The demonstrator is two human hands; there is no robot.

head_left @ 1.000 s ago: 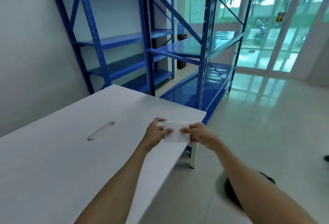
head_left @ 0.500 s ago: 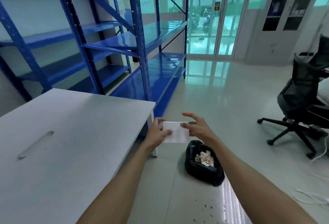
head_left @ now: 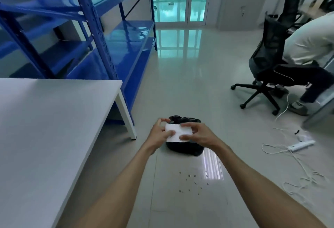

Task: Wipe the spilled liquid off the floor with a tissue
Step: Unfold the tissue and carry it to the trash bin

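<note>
I see both arms stretched forward over the floor (head_left: pixel 180 86). The left hand (head_left: pixel 159 133) and the right hand (head_left: pixel 197 134) hold one white tissue (head_left: pixel 178 131) between them, in the air. The left thumb lies on the left part of the tissue and the other fingers are behind it. The right thumb presses on the lower right part, and the right fingers curl over the top edge. So both hands are closed on the tissue, each at its own side.

Behind the tissue, on the floor, there is a black bag (head_left: pixel 186 149); the hands cover its middle. Nearer to me, under the arms, small drops (head_left: pixel 192 180) of liquid lie scattered on the tiles. The tissue is above the floor and apart from the drops.

At the left stands a white table (head_left: pixel 45 128), with blue shelves (head_left: pixel 115 43) behind it. At the right a person sits on a black chair (head_left: pixel 267 64), and a white cable (head_left: pixel 296 162) lies on the floor.
</note>
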